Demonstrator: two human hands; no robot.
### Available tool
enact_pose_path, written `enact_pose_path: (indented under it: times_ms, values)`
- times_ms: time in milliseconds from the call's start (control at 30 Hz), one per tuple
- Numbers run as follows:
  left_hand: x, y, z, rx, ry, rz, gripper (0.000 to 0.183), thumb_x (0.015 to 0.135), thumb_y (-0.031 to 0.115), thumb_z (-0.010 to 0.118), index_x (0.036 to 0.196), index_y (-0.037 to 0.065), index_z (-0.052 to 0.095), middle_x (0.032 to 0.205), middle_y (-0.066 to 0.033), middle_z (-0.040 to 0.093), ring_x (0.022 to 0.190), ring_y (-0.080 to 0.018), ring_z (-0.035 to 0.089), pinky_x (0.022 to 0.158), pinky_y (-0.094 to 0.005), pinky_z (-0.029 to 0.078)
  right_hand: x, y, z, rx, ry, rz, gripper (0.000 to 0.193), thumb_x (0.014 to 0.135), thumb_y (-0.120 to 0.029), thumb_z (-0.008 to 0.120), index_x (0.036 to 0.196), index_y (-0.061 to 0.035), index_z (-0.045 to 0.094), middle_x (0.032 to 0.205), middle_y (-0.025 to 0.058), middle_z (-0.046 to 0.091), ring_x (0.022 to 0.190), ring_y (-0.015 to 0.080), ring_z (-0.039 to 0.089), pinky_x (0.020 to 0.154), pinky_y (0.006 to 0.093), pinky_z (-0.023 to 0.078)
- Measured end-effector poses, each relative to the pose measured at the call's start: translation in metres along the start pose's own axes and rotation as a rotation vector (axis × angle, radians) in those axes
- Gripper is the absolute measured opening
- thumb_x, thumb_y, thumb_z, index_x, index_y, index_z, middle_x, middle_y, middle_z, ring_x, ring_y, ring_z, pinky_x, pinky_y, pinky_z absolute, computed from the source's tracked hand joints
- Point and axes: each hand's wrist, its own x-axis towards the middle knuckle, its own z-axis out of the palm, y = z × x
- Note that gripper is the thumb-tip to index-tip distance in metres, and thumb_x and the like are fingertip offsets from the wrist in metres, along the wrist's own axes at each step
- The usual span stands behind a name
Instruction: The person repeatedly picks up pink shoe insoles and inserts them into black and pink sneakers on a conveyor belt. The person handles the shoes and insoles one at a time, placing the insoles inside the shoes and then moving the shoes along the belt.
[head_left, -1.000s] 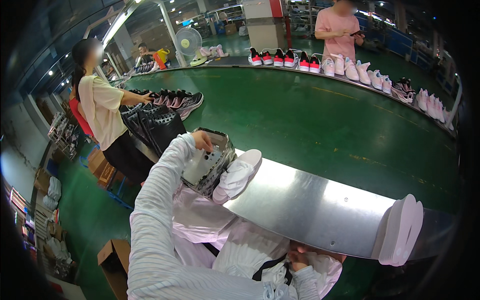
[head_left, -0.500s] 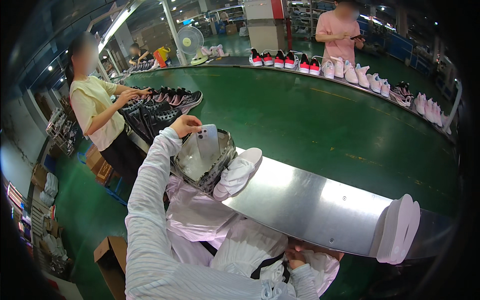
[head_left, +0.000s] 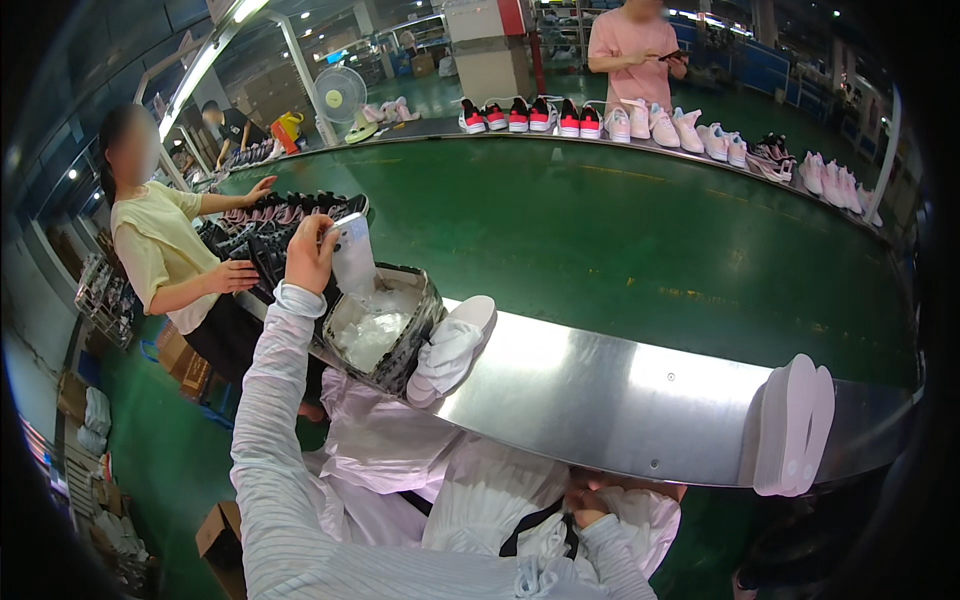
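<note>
My left hand (head_left: 309, 254) pinches the upper edge of a pale smartphone (head_left: 353, 258), its camera side showing. The phone stands tilted above an open, dark mottled box (head_left: 424, 318) that holds crumpled clear plastic (head_left: 372, 335). Beside the box lies a bundle of pale pink insoles (head_left: 475, 320) with white cloth (head_left: 450, 345) around it. Low by my lap is my right hand (head_left: 589, 508), close to white fabric under the bench edge; its fingers are mostly hidden.
The metal bench (head_left: 570, 385) carries a stack of pale insoles (head_left: 797, 425) at its right end. At left, a person in a yellow top (head_left: 160, 240) stands by dark shoes (head_left: 290, 215). Beyond the green floor, a person in pink (head_left: 632, 50) stands behind a row of shoes (head_left: 665, 125).
My left hand has lifted the phone up and leftward, so more of the box's clear plastic shows. The whole view has shifted. The person in yellow has moved their hands apart.
</note>
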Motion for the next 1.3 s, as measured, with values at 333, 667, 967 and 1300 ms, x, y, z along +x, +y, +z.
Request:
enact_pose_path:
  times_ms: [333, 667, 967, 1300]
  values:
    - [0.03, 0.021, -0.02, 0.125, 0.191, 0.083, 0.013, 0.075, 0.008, 0.054, 0.083, -0.001, 0.05, 0.075, -0.0138, 0.053, 0.065, -0.0259, 0.052, 0.059, -0.0308, 0.041, -0.005, -0.006, -0.005, 0.11, 0.087, -0.118, 0.021, 0.076, -0.024, 0.052, 0.086, -0.0065, 0.059, 0.082, 0.0122, 0.06, 0.077, 0.0235, 0.057, 0.069, 0.0315, 0.044]
    - [0.073, 0.071, -0.05, 0.146, 0.27, 0.163, 0.013, 0.076, 0.011, 0.055, 0.083, 0.0, 0.051, 0.074, -0.0109, 0.053, 0.064, -0.0215, 0.053, 0.058, -0.0273, 0.042, 0.01, 0.014, 0.008, -0.005, 0.146, -0.187, 0.024, 0.076, -0.029, 0.053, 0.09, -0.0095, 0.058, 0.082, 0.0128, 0.06, 0.077, 0.0277, 0.057, 0.068, 0.0357, 0.044]
    - [0.045, 0.151, -0.01, -0.121, -0.193, 0.074, 0.011, 0.07, 0.004, 0.058, 0.078, -0.001, 0.057, 0.066, -0.0077, 0.055, 0.057, -0.0128, 0.05, 0.054, -0.0239, 0.041, -0.007, -0.009, -0.009, 0.141, 0.074, -0.116, 0.024, 0.075, -0.023, 0.052, 0.094, -0.009, 0.057, 0.089, 0.0135, 0.058, 0.083, 0.0281, 0.055, 0.074, 0.0347, 0.042]
    - [-0.085, 0.205, 0.143, 0.707, -0.502, 0.504, 0.004, 0.062, 0.008, 0.053, 0.064, 0.006, 0.056, 0.068, -0.0067, 0.049, 0.065, -0.0163, 0.052, 0.048, -0.0202, 0.044, -0.009, -0.015, -0.009, -0.011, 0.139, -0.195, 0.026, 0.075, -0.027, 0.051, 0.095, -0.0107, 0.056, 0.087, 0.0178, 0.056, 0.08, 0.0332, 0.054, 0.069, 0.0406, 0.042]
